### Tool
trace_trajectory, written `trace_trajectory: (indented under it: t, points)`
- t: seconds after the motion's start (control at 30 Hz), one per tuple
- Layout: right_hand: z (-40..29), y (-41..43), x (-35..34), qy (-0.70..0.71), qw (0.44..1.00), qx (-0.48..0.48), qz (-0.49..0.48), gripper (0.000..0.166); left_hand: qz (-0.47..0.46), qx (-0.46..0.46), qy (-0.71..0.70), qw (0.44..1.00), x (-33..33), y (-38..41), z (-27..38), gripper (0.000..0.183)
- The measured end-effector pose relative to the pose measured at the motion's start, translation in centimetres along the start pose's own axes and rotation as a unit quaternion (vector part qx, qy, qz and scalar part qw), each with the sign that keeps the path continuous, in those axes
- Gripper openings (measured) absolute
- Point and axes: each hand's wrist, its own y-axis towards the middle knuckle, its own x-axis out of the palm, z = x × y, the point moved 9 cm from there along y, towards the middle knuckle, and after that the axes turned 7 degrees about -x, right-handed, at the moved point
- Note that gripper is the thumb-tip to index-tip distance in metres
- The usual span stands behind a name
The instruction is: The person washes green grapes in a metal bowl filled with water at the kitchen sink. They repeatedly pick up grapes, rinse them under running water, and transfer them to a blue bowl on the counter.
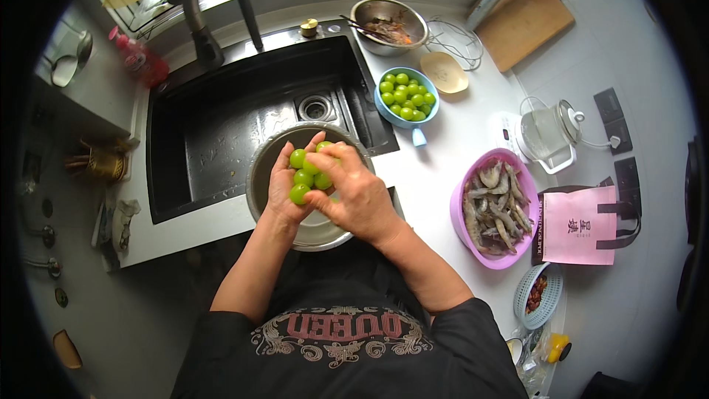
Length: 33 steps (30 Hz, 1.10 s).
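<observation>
Several green grapes rest in the cupped palm of my left hand. My right hand comes over them from the right, its thumb and fingers curled about the grapes at the near side. Both hands are above a steel basin, which sits at the front rim of the black sink. Part of the basin's inside is hidden by my hands; a pale bottom shows below them. More green grapes fill a blue bowl with a handle on the counter, right of the sink.
A steel bowl with food scraps and a beige dish stand at the back. Rightward are a pink basin of shrimp, a glass kettle, a pink bag and a blue basket. The faucet rises behind the sink.
</observation>
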Motion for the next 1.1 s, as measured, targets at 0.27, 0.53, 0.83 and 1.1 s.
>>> trace_trajectory:
  t: [0.27,0.53,0.83,1.1]
  points:
    - [5.3,-0.4,-4.7,-0.078,0.995,0.057,0.031,0.041,0.044,-0.028,0.088,0.995,2.4,9.3,-2.5,0.049]
    - [16.1,-2.3,-7.9,-0.021,0.983,0.154,0.096,0.033,0.158,-0.023,0.117,0.98,2.6,17.5,-4.9,0.047]
    - [25.3,-5.2,-9.7,0.067,0.903,0.307,0.292,0.021,0.234,0.088,0.115,0.961,1.6,23.1,-5.8,0.044]
    - [29.8,-6.3,-9.2,0.111,0.846,0.371,0.368,0.026,0.269,0.159,0.116,0.943,0.3,24.5,-4.9,0.038]
